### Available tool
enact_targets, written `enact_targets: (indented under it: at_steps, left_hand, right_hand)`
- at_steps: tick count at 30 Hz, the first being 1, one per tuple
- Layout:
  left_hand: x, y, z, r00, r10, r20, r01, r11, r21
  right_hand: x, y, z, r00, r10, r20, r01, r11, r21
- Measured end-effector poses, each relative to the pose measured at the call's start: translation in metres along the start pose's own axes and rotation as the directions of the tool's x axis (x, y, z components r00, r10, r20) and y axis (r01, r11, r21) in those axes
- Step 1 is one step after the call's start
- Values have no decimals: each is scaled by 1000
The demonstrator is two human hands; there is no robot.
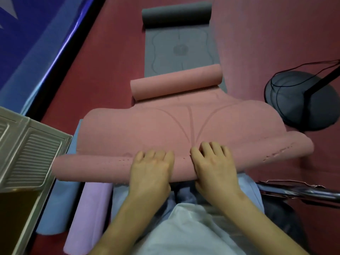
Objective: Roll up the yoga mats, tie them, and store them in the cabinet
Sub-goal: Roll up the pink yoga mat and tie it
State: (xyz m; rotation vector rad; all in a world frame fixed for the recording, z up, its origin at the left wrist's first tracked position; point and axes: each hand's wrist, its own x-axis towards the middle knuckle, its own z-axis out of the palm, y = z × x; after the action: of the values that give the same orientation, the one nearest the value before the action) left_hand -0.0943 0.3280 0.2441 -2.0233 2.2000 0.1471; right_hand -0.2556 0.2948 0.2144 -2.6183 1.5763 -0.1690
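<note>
A pink yoga mat (165, 126) lies across the red floor in front of me, its near end rolled into a thick tube and its far end curled up. My left hand (150, 168) and my right hand (213, 164) both lie on top of the near roll, side by side, with fingers curled over its far side. Beyond it a grey yoga mat (180, 48) lies flat with its far end curled. A rolled lilac mat (88, 218) and a rolled light-blue mat (55, 208) lie at my left. The beige cabinet (27, 150) stands at the left edge.
A black round stand base (301, 100) with a pole and thin cables sits on the floor at the right. A chrome bar (303, 192) crosses near my right side. A blue padded mat (36, 43) borders the red floor at the upper left.
</note>
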Motion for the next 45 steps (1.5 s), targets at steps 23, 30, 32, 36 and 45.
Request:
enact_targets:
  at_steps: [23, 30, 32, 36, 45]
  left_hand:
    - [24, 10, 20, 983, 48, -176, -17, 985, 170]
    - [29, 9, 12, 990, 90, -111, -63, 973, 223]
    - [34, 7, 8, 990, 93, -104, -71, 978, 198]
    - [42, 3, -6, 986, 108, 128, -121, 988, 96]
    - [63, -6, -15, 971, 121, 208, -153, 977, 146]
  right_hand:
    - [90, 26, -22, 781, -151, 606, 133, 988, 74]
    - [69, 31, -13, 925, -142, 353, 103, 986, 127]
    - [65, 30, -12, 941, -142, 308, 107, 986, 128]
    - [63, 25, -13, 949, -142, 282, 115, 987, 113]
    - [59, 21, -6, 966, -119, 231, 95, 989, 116]
